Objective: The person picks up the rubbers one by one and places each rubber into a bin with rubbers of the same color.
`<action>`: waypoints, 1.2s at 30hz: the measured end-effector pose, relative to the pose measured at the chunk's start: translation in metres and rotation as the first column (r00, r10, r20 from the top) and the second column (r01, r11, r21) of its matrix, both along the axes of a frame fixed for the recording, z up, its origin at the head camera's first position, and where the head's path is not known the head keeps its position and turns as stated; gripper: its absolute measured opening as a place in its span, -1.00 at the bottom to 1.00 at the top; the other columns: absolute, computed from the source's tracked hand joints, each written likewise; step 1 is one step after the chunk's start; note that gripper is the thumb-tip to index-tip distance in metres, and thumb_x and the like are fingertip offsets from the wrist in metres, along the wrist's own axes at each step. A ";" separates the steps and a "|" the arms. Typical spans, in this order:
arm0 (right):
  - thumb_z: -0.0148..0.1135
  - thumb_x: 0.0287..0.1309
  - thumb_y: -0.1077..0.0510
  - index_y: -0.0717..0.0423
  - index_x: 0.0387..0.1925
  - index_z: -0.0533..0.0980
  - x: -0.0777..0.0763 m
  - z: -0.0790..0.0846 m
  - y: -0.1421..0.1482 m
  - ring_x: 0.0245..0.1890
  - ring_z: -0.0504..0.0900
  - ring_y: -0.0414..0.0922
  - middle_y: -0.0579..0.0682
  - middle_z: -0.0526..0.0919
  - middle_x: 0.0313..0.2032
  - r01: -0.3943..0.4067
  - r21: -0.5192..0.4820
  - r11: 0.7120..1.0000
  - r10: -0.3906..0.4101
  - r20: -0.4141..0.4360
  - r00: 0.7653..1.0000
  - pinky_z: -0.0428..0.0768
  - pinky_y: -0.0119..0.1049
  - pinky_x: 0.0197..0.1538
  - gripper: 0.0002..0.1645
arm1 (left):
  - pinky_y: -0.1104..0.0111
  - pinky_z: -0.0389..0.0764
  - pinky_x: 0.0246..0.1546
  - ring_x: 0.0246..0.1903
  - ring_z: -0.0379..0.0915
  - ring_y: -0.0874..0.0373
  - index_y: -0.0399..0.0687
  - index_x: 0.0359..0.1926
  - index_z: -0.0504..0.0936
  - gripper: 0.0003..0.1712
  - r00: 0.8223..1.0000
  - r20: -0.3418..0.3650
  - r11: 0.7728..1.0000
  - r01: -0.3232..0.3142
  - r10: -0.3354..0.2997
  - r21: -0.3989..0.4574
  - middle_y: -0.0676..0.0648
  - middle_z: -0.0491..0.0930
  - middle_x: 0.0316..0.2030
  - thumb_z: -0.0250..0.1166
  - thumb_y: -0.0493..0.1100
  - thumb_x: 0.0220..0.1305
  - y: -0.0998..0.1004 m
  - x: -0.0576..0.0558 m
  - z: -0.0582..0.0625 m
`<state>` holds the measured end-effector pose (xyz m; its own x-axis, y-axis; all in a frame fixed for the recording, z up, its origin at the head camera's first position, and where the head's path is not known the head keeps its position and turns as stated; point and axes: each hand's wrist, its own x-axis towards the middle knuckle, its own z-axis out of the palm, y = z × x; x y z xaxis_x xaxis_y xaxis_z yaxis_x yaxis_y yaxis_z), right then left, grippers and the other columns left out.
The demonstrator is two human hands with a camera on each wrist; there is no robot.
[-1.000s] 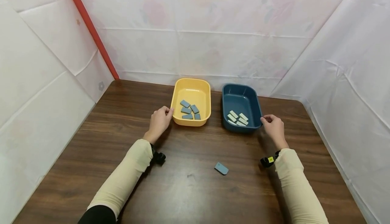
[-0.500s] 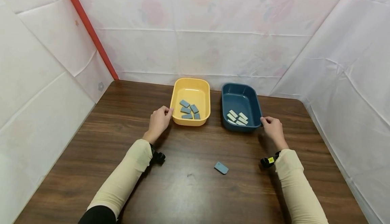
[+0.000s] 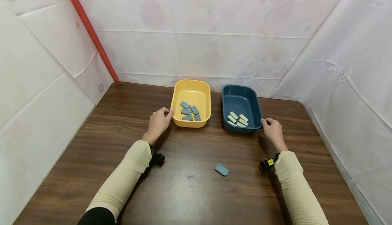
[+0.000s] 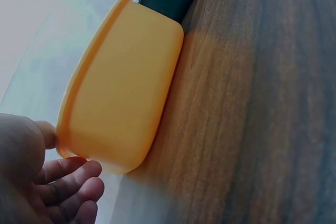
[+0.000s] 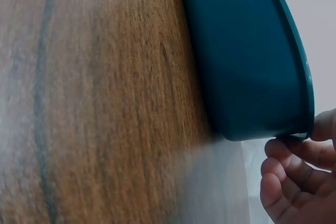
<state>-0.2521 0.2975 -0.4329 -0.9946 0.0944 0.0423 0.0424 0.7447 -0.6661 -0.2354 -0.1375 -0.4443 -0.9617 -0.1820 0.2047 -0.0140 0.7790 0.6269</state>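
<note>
My left hand [image 3: 159, 122] pinches the rim of a yellow tray [image 3: 192, 124] at its front left corner. The left wrist view shows thumb and forefinger on that rim [image 4: 79, 85], the other fingers curled below. Several small flat blue-grey blocks [image 3: 185, 111] lie inside, towards the near end. Just to the right stands a dark blue tray [image 3: 240, 130], holding several cream blocks [image 3: 243, 117]. At its front right corner my right hand [image 3: 273, 131] pinches the rim, thumb above and forefinger beneath in the right wrist view. Both trays rest on the table.
A single blue-grey block [image 3: 222, 169] lies on the brown wooden table [image 3: 183, 150], nearer to me than the trays. White patterned sheeting [image 3: 196, 48] hangs behind and on both sides of the table. A red pole [image 3: 92, 31] slants down at the back left corner.
</note>
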 end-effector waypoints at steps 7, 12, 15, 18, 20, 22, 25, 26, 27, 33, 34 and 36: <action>-0.18 0.31 -0.08 0.23 -0.18 0.53 -0.003 -0.003 0.000 -0.44 0.50 -0.06 0.19 0.61 -0.36 -0.007 0.006 1.000 0.007 -0.010 1.000 0.42 -0.34 -0.41 -0.50 | 0.21 0.45 -0.33 -0.38 0.52 0.03 -0.03 -0.22 0.53 -0.53 0.998 0.005 0.998 -0.070 0.070 -0.001 -0.03 0.61 -0.35 -0.03 0.24 0.25 0.001 -0.001 0.005; -0.17 0.31 -0.06 0.23 -0.19 0.53 -0.003 -0.003 0.001 -0.45 0.52 -0.06 0.19 0.62 -0.37 -0.008 0.011 1.000 0.008 -0.026 1.000 0.43 -0.34 -0.42 -0.51 | 0.16 0.44 -0.20 -0.28 0.48 0.02 -0.06 -0.22 0.54 -0.57 0.998 -0.033 0.999 -0.049 0.049 -0.002 -0.06 0.56 -0.29 0.00 0.18 0.26 0.005 0.002 0.012; -0.17 0.31 -0.06 0.23 -0.19 0.53 -0.003 -0.003 0.001 -0.44 0.51 -0.07 0.19 0.62 -0.38 -0.007 0.018 1.000 0.008 -0.031 0.999 0.42 -0.35 -0.42 -0.51 | 0.11 0.42 -0.14 -0.19 0.44 -0.03 -0.08 -0.21 0.55 -0.60 0.998 -0.056 0.999 -0.039 0.038 -0.014 -0.11 0.52 -0.22 0.04 0.13 0.25 0.008 0.006 0.017; -0.16 0.31 -0.06 0.23 -0.20 0.53 -0.003 -0.004 0.001 -0.45 0.51 -0.06 0.18 0.61 -0.39 -0.007 0.021 1.000 0.008 -0.034 0.999 0.42 -0.34 -0.42 -0.51 | 0.08 0.41 -0.13 -0.12 0.40 -0.06 -0.10 -0.19 0.56 -0.63 0.996 -0.072 0.999 -0.046 0.043 -0.029 -0.14 0.49 -0.15 0.07 0.09 0.23 0.013 0.010 0.021; -0.16 0.31 -0.06 0.23 -0.20 0.53 -0.003 -0.005 0.001 -0.45 0.50 -0.07 0.18 0.61 -0.39 -0.005 0.024 1.000 0.006 -0.036 0.999 0.42 -0.34 -0.42 -0.51 | 0.08 0.42 -0.15 -0.11 0.37 -0.06 -0.11 -0.17 0.57 -0.64 0.996 -0.081 0.998 -0.046 0.043 -0.033 -0.15 0.47 -0.11 0.08 0.06 0.22 0.016 0.012 0.024; -0.16 0.31 -0.06 0.23 -0.20 0.53 -0.003 -0.005 0.001 -0.45 0.50 -0.08 0.18 0.62 -0.39 0.000 0.026 1.000 0.001 -0.039 0.999 0.41 -0.35 -0.42 -0.52 | 0.11 0.42 -0.20 -0.12 0.35 -0.04 -0.11 -0.15 0.57 -0.65 0.995 -0.098 0.999 -0.032 0.028 -0.035 -0.14 0.46 -0.09 0.10 0.03 0.20 0.020 0.015 0.026; -0.15 0.31 -0.05 0.24 -0.21 0.54 -0.004 -0.004 0.001 -0.46 0.49 -0.10 0.19 0.62 -0.39 0.009 0.027 1.000 -0.007 -0.044 0.999 0.40 -0.35 -0.43 -0.52 | 0.17 0.39 -0.26 -0.17 0.33 -0.01 -0.11 -0.12 0.58 -0.66 0.991 -0.130 0.999 0.007 -0.012 -0.036 -0.14 0.46 -0.09 0.15 -0.01 0.18 0.025 0.017 0.029; -0.15 0.30 -0.05 0.24 -0.22 0.54 -0.004 -0.004 0.000 -0.47 0.49 -0.11 0.19 0.62 -0.39 0.011 0.027 1.000 -0.009 -0.044 0.999 0.40 -0.35 -0.43 -0.52 | 0.19 0.38 -0.27 -0.19 0.32 0.00 -0.10 -0.12 0.58 -0.68 0.989 -0.143 0.999 0.022 -0.027 -0.039 -0.13 0.46 -0.10 0.16 -0.02 0.17 0.027 0.017 0.029; -0.14 0.30 -0.05 0.23 -0.22 0.54 -0.004 -0.004 0.000 -0.47 0.49 -0.12 0.19 0.62 -0.39 0.014 0.025 1.000 -0.013 -0.043 0.999 0.40 -0.36 -0.43 -0.53 | 0.20 0.38 -0.26 -0.20 0.32 0.01 -0.10 -0.12 0.58 -0.69 0.987 -0.154 0.998 0.038 -0.045 -0.042 -0.13 0.47 -0.11 0.17 -0.04 0.17 0.028 0.018 0.030; -0.17 0.31 -0.07 0.23 -0.19 0.54 -0.003 -0.003 0.000 -0.44 0.51 -0.09 0.21 0.63 -0.36 0.014 0.022 1.000 -0.013 -0.026 1.000 0.41 -0.36 -0.42 -0.50 | 0.22 0.41 -0.24 -0.26 0.36 0.06 -0.06 -0.18 0.60 -0.75 0.969 -0.195 0.987 0.141 -0.153 -0.070 -0.09 0.52 -0.23 0.20 -0.06 0.15 0.038 0.023 0.034; -0.17 0.31 -0.07 0.24 -0.18 0.53 -0.003 -0.003 0.000 -0.42 0.51 -0.07 0.22 0.63 -0.35 0.011 0.022 1.000 -0.011 -0.025 1.000 0.41 -0.36 -0.42 -0.50 | 0.23 0.42 -0.24 -0.26 0.37 0.06 -0.05 -0.19 0.60 -0.76 0.965 -0.197 0.984 0.162 -0.173 -0.072 -0.09 0.53 -0.24 0.20 -0.07 0.15 0.040 0.024 0.034; -0.18 0.31 -0.08 0.25 -0.17 0.53 -0.003 -0.003 0.000 -0.41 0.52 -0.05 0.22 0.63 -0.35 0.011 0.024 1.000 -0.011 -0.023 1.000 0.41 -0.36 -0.41 -0.48 | 0.23 0.44 -0.23 -0.25 0.40 0.06 -0.05 -0.21 0.61 -0.78 0.956 -0.198 0.976 0.205 -0.215 -0.068 -0.09 0.54 -0.23 0.20 -0.09 0.14 0.044 0.025 0.034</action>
